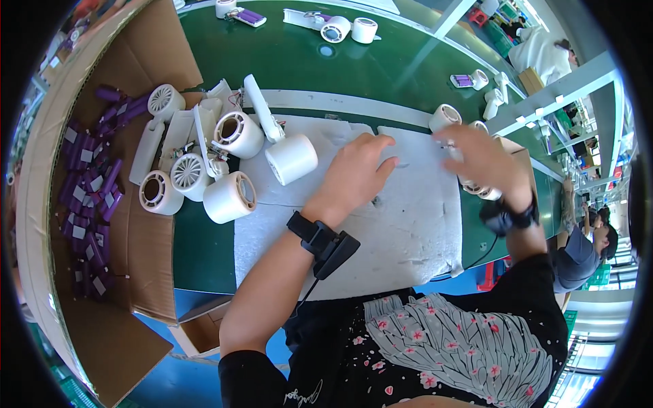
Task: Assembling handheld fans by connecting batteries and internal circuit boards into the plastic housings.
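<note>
A green work table (381,61) carried one white foam mat (408,224), and everything else sat around that mat. Left of the mat stood one open cardboard box (146,58) with a heap of purple battery cells (92,197) on its floor – too many and too overlapped to count. Between box and mat lay a cluster of white fan housings (204,163), about six round ones, with one more (291,158) lying on the mat's upper left corner and a few loose handle shells among them.

The left hand (357,170) lay on the mat's upper middle, fingers spread flat and gripping nothing, that nearest housing just to its left. The right hand (486,160) hovered over the mat's upper right edge, blurred – whether it gripped anything could not be told. Several more white housings (476,187) sat just beneath and beside it, one (444,117) just above its fingers. Both wrists wore black bands.

Beyond the mat, farther up the table, lay two white rolls (350,28) and small purple-and-white parts (469,80).
</note>
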The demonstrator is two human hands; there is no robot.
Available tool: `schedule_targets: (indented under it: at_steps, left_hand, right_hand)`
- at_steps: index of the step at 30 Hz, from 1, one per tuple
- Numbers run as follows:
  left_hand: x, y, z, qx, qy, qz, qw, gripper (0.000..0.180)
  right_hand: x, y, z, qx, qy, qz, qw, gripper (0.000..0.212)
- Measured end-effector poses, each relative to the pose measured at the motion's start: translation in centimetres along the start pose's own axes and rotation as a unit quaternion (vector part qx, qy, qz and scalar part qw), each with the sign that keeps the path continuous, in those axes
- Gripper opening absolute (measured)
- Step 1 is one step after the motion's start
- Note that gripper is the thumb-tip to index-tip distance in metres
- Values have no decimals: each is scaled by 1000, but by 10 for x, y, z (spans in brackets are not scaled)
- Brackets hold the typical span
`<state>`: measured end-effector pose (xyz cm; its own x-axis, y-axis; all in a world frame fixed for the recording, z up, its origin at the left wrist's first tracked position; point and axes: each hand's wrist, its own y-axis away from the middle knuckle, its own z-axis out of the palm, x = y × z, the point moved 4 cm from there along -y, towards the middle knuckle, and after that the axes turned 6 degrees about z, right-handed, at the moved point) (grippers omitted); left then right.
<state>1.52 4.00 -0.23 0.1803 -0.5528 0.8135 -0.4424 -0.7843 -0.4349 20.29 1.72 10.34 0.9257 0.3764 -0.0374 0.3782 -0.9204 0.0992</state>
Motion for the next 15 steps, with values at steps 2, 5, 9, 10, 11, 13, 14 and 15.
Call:
schedule_targets:
  at_steps: [2, 5, 9, 10, 11, 13, 14, 15]
  left_hand:
    - [-2, 0, -4, -3, -1, -3, 1000, 26]
    - [1, -4, -3, 1, 5, 4, 1000, 24]
    - [-1, -5, -2, 7, 9, 20, 1000, 22]
    - [0, -6, -2, 13, 3, 22, 1000, 22]
    - [-1, -6, 1, 7, 12, 22, 1000, 22]
    - [-1, -5, 2, -2, 28, 17, 999, 21]
    - [-2, -4, 0, 7, 24, 12, 1000, 21]
    - [-2, -4, -1, 5, 22, 11, 1000, 21]
  right_hand:
    - [-5, -50, -30, -12, -21, -11, 1000, 43]
    - [-8, -129, -56, 18, -26, 4, 999, 46]
    - [38, -255, -18, 150, 43, -25, 988, 63]
    - [49, -274, 1, 154, 44, -31, 987, 63]
    - [69, -292, 21, 176, 52, 23, 983, 69]
    - [75, -311, 35, 197, 59, 65, 976, 75]
    - [72, -317, 42, 168, 41, 100, 980, 76]
    - [72, -320, 47, 139, 24, 138, 980, 77]
